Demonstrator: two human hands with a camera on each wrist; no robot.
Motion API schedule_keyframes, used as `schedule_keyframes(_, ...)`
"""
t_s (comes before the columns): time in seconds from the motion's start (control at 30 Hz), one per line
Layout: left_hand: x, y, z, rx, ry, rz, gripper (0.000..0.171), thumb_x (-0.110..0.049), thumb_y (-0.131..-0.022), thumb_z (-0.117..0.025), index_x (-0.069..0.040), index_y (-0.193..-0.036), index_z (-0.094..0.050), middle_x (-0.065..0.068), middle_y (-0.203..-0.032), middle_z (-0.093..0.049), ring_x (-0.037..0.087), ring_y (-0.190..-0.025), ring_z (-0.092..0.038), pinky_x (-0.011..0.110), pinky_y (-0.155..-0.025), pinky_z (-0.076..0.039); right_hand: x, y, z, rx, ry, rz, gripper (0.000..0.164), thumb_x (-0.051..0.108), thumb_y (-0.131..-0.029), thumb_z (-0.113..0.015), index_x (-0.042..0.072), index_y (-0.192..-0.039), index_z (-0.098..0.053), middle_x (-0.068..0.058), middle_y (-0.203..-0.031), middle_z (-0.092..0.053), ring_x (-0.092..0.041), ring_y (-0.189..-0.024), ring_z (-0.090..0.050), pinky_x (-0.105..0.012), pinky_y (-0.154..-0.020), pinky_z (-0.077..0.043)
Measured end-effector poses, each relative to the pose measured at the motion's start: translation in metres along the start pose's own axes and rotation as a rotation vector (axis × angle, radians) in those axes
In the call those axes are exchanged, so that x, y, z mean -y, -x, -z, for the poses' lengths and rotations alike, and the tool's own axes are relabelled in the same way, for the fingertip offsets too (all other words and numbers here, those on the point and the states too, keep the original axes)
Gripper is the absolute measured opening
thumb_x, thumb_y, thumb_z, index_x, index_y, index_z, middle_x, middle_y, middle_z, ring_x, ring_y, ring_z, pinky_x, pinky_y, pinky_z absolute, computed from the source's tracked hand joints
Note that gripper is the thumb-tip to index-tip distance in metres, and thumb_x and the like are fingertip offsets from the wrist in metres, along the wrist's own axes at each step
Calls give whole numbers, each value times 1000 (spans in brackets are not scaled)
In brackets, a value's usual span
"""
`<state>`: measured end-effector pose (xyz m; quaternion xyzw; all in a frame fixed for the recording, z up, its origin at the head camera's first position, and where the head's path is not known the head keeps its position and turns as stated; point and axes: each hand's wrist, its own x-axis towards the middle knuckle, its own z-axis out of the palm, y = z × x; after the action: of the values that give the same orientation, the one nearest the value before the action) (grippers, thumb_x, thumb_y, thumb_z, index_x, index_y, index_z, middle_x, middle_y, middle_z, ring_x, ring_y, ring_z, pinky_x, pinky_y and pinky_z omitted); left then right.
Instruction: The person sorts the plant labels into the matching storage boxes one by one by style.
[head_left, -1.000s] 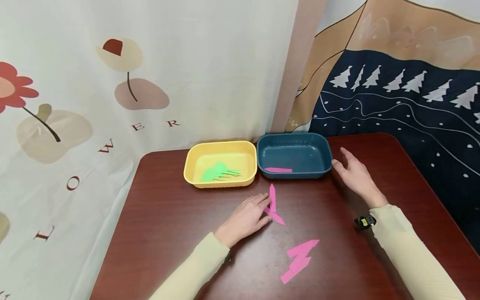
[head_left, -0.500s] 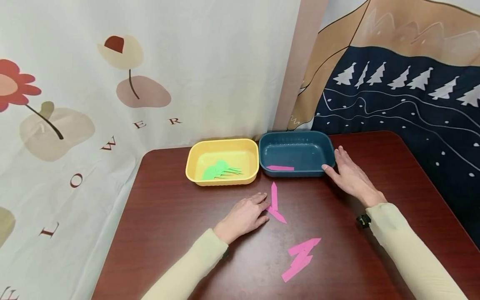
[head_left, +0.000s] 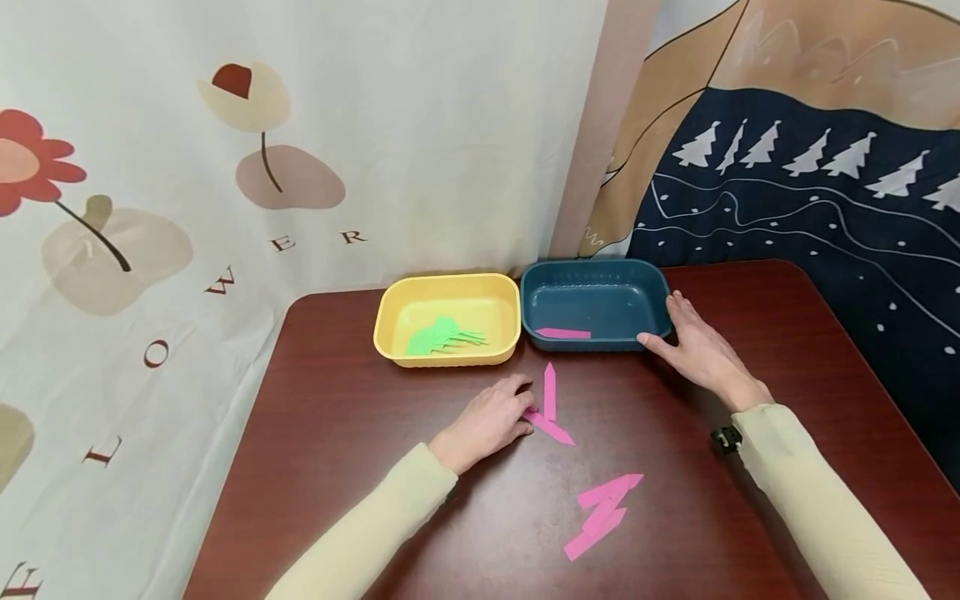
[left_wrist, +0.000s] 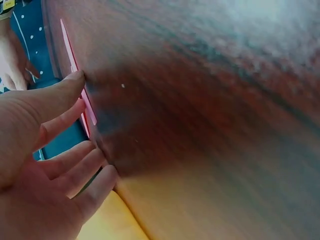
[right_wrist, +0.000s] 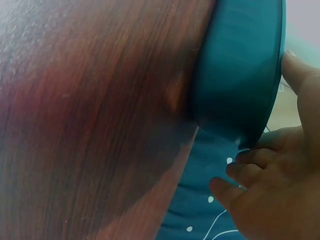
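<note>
My left hand point(head_left: 491, 421) is low over the table at the blunt end of a pink pointed paper strip point(head_left: 553, 429). Its thumb and bent index finger stand apart around that end, with a gap showing in the left wrist view. A second pink strip point(head_left: 550, 390) lies beside it, pointing toward the bins. My right hand point(head_left: 708, 350) rests against the near right corner of the blue bin point(head_left: 596, 343): thumb along the front rim, fairly straight fingers along the right side. Inside this bin lies one pink strip point(head_left: 564, 333).
A yellow bin point(head_left: 450, 362) with green paper pieces point(head_left: 444, 335) stands left of the blue one. Several overlapping pink strips point(head_left: 603, 512) lie nearer the front of the brown table point(head_left: 337, 467). Behind it hang a white printed curtain point(head_left: 442, 150) and a navy tree-patterned cloth point(head_left: 795, 217).
My right hand has moved left onto the blue bin's corner. The left hand's fingers have bent and drawn slightly back at the strip's end. The view has shifted a little.
</note>
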<state>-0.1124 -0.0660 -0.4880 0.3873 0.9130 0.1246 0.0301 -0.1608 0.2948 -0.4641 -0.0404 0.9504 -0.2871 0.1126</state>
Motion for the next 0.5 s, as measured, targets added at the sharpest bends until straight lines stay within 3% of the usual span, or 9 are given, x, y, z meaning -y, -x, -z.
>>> schedule_keyframes(0.17, 3, 1, 1, -12, 36, -5, 15, -21, -89, -84, -11, -97, -76, 11, -121, -60, 28, -109, -60, 39, -95, -52, 1, 0, 1, 1, -7, -7, 112, 72, -96, -51, -1, -164, -1, -20, -172, 6, -43, -157, 1, -68, -119, -10)
schedule_keyframes(0.5, 6, 7, 3, -2, -35, -30, 7, -23, -90, -83, -19, -92, -78, -2, -90, -58, 18, -86, -56, 32, -76, -50, 2, 1, 2, 9, -15, -2, 109, 68, -99, -52, -3, -163, 1, -22, -171, 7, -45, -156, 1, -67, -119, -10)
